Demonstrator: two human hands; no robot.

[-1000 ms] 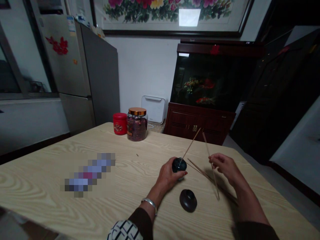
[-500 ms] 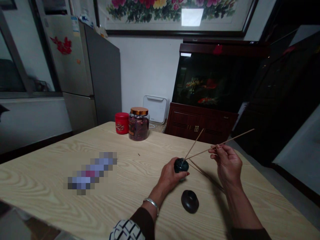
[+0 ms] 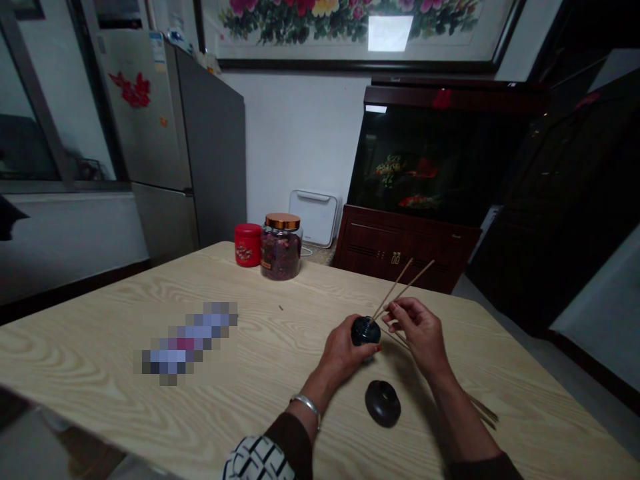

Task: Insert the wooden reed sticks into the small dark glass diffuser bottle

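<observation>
Two hands (image 3: pixel 343 353), two dark round objects (image 3: pixel 383 403), two raised sticks (image 3: pixel 403 287), one jar (image 3: pixel 281 250), one red tin (image 3: pixel 247 245)

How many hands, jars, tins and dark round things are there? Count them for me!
Hands: 2 (left hand, right hand)
Glass jars with copper lids: 1
Red tins: 1
Dark round pieces: 2 (dark round piece held, dark round piece on the table)
Total: 6
</observation>
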